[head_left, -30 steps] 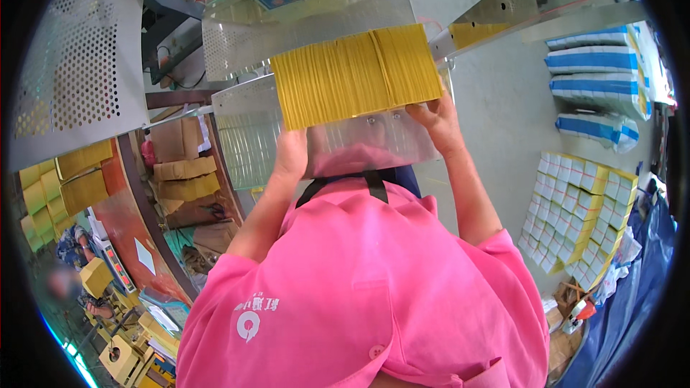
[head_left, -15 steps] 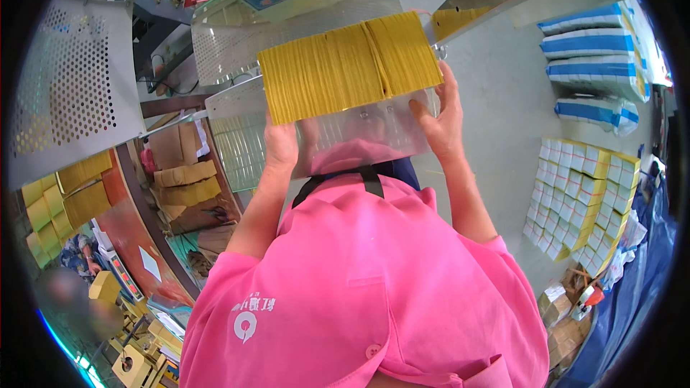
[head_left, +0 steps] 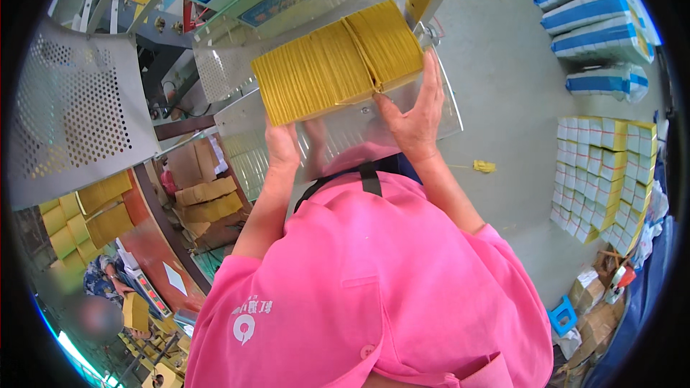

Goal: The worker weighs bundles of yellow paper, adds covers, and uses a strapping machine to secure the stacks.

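A long stack of yellow paper (head_left: 316, 65), its many layers standing on edge, spans between my two hands above a shiny metal tray (head_left: 241, 126). A dark gap splits the stack toward its right end. My left hand (head_left: 283, 145) presses at the stack's near left corner, its fingers mostly hidden beneath and behind the paper. At the right end, my right hand (head_left: 417, 121) grips with its fingers along the end face. Its thumb touches the near edge, close to the gap. The stack slants, with its right end farther away.
Perforated metal panels (head_left: 79, 108) belong to the machine frame at left. Bundled paper blocks (head_left: 596, 172) and blue-white packages (head_left: 586, 21) are stacked on the floor at right. A yellow scrap (head_left: 484, 166) lies on the floor. Another person's hand (head_left: 123, 289) works at lower left.
The stack has shifted slightly left and tilts more, its right end farther up. My right thumb has slid left toward the gap. The surroundings have shifted with my head.
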Available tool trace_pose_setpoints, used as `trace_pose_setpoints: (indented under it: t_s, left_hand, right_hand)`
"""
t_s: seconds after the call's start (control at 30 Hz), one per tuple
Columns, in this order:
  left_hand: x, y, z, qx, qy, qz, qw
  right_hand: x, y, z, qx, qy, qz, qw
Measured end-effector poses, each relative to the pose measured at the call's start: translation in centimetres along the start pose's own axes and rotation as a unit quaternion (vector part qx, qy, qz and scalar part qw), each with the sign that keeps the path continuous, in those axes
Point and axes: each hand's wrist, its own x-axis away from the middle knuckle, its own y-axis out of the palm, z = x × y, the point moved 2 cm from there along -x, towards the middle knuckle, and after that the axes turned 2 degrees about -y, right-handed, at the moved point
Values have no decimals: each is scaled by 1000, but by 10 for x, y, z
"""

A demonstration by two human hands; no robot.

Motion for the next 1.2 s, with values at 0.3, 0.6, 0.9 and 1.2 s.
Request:
trace_pose_setpoints:
  t_s: [0.3,0.6,0.9,1.2]
  left_hand:
    - [0,1,1,-29,2,-24,999]
    - [-2,-3,-4,-30,4,-16,999]
    - [-4,-4,-5,-18,-1,-19,1000]
    - [-4,-4,-5,-45,-5,-26,999]
  right_hand:
    - [-3,0,8,-26,-30,11,999]
    - [-15,1,5,43,-54,-8,998]
    - [-24,-3,14,-48,-12,-27,998]
    - [-21,-11,4,-43,0,-45,998]
